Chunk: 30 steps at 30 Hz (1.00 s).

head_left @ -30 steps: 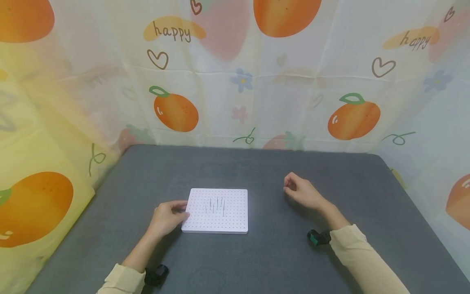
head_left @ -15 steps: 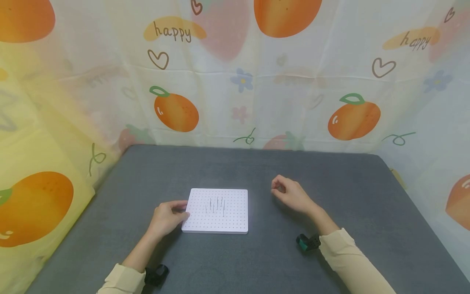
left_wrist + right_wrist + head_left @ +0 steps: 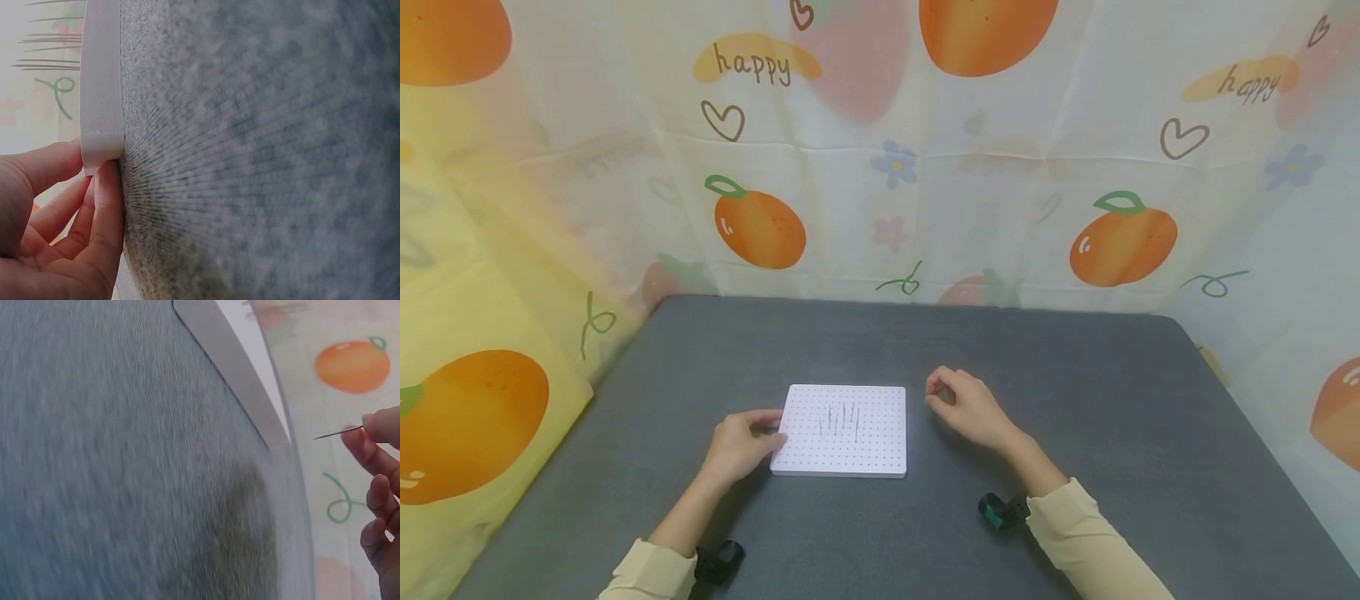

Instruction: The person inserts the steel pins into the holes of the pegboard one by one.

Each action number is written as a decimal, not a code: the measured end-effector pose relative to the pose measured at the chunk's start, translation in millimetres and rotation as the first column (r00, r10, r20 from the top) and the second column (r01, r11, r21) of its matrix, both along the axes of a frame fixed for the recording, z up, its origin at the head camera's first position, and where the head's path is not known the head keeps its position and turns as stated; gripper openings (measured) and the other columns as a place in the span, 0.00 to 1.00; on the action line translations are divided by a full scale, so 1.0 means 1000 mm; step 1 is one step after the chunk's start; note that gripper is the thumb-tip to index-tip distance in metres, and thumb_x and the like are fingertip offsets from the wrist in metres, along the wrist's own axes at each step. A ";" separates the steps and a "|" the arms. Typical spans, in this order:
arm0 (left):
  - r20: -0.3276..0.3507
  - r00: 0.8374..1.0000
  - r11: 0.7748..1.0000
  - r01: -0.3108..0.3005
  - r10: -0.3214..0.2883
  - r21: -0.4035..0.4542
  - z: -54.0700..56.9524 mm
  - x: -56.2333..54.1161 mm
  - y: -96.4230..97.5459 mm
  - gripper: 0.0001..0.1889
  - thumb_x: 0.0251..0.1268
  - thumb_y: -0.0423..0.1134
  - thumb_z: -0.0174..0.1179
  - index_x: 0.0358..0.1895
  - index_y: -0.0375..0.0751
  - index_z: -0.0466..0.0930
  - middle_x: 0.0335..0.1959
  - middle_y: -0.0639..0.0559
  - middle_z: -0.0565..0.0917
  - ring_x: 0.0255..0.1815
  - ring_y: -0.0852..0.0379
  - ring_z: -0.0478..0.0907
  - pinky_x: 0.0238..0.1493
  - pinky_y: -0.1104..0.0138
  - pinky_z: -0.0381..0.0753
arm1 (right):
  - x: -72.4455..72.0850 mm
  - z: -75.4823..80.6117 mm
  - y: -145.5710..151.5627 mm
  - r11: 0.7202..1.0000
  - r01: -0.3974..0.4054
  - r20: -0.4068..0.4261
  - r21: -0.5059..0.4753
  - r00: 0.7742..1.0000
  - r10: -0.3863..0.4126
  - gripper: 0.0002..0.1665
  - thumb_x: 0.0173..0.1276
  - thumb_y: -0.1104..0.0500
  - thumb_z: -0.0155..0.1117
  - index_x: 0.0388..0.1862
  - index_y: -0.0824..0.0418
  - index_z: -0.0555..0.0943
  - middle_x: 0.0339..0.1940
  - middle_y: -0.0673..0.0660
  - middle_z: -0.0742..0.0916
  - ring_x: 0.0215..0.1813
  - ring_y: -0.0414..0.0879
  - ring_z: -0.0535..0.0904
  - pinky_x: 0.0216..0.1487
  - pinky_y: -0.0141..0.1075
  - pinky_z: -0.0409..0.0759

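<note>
A white board (image 3: 880,454) with rows of small holes lies flat on the grey table. Several thin needles (image 3: 844,414) stand upright in its middle, and in the left wrist view these needles (image 3: 50,41) stick out from its top face. My left hand (image 3: 741,446) holds the board's left edge, thumb on the top and fingers against the side. Beyond the right edge, my right hand (image 3: 970,408) hovers above the table. In the right wrist view, its thumb and index finger pinch a single needle (image 3: 329,434), whose tip points toward the board.
The grey table (image 3: 700,342) extends around the board on every side. A patterned curtain (image 3: 842,208) with oranges hangs behind it and at both sides. Black wrist cameras (image 3: 720,562) sit at both sleeves.
My right hand has moved left toward the board, coming slightly nearer to me, with its fingers still pinched. The left hand and the board have stayed in place.
</note>
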<state>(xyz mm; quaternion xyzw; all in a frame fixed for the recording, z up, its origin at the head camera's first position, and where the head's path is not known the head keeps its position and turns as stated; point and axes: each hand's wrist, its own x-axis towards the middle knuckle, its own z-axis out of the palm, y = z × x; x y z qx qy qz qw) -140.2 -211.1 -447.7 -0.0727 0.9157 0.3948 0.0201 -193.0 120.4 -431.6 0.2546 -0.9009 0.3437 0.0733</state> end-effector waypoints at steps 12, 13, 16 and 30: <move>0.001 1.000 1.000 -0.002 0.002 -0.001 -0.001 -0.001 -0.001 0.21 0.51 0.34 0.64 0.52 0.35 0.78 0.44 0.41 0.82 0.31 0.56 0.78 0.26 0.68 0.74 | 0.009 -0.001 -0.027 1.000 -0.003 -0.021 -0.014 1.000 0.002 0.06 0.58 0.62 0.61 0.32 0.51 0.77 0.22 0.43 0.74 0.27 0.38 0.66 0.30 0.31 0.65; -0.001 1.000 1.000 0.000 0.000 -0.004 -0.001 -0.001 -0.001 0.21 0.52 0.34 0.64 0.52 0.35 0.77 0.44 0.40 0.82 0.31 0.56 0.78 0.27 0.68 0.74 | 0.009 -0.001 -0.029 1.000 -0.004 -0.023 -0.017 1.000 0.003 0.06 0.58 0.62 0.61 0.32 0.51 0.77 0.22 0.43 0.74 0.27 0.38 0.66 0.29 0.31 0.65; -0.005 1.000 1.000 0.003 -0.003 -0.010 -0.002 -0.001 -0.001 0.21 0.52 0.34 0.64 0.52 0.35 0.77 0.44 0.40 0.82 0.31 0.56 0.78 0.27 0.67 0.74 | 0.011 -0.001 -0.035 1.000 -0.012 -0.014 -0.026 1.000 0.011 0.06 0.58 0.62 0.61 0.31 0.51 0.77 0.22 0.43 0.75 0.27 0.38 0.67 0.29 0.31 0.65; -0.015 1.000 1.000 0.006 -0.006 -0.014 -0.003 -0.001 -0.001 0.21 0.51 0.33 0.64 0.52 0.34 0.77 0.44 0.40 0.82 0.30 0.56 0.78 0.27 0.66 0.75 | 0.018 -0.003 -0.058 1.000 -0.023 0.021 -0.019 0.999 0.024 0.06 0.59 0.61 0.60 0.33 0.50 0.77 0.22 0.42 0.75 0.27 0.37 0.67 0.29 0.30 0.65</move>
